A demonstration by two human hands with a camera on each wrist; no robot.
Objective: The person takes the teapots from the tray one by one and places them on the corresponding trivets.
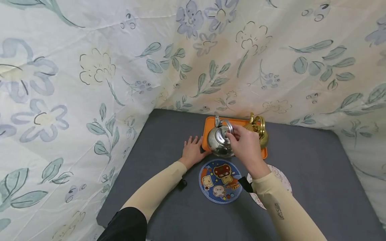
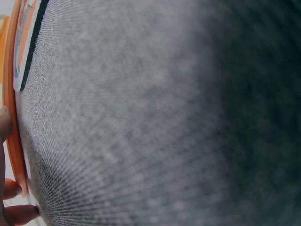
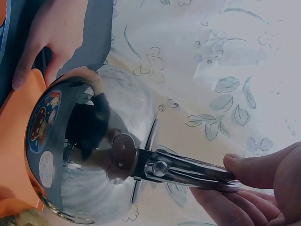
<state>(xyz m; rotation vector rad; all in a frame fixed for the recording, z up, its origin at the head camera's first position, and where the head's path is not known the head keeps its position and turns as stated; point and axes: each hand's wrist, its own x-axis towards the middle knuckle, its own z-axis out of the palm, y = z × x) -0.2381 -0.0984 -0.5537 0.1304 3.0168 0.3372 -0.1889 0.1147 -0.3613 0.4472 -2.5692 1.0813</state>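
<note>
My right hand point(image 1: 247, 147) grips the looped metal handle point(image 3: 197, 172) of a shiny silver kettle point(image 1: 214, 142), thumb on one side and fingers on the other. The kettle is over the left part of an orange tray point(image 1: 208, 126); whether its base touches the tray I cannot tell. At the tray's left front corner is my left hand point(image 1: 193, 153), fingers spread, the thumb along the tray's edge. In the left wrist view, fingertips point(image 2: 21, 214) show beside the orange rim. A gold kettle point(image 1: 264, 139) stands on the tray's right side, partly behind my right hand.
A round blue cartoon mat point(image 1: 220, 194) lies in front of the tray. To its right, a pale patterned round mat point(image 1: 281, 177) is partly under my right forearm. Floral cloth point(image 1: 211, 80) hangs behind and left of the grey table point(image 1: 310, 160).
</note>
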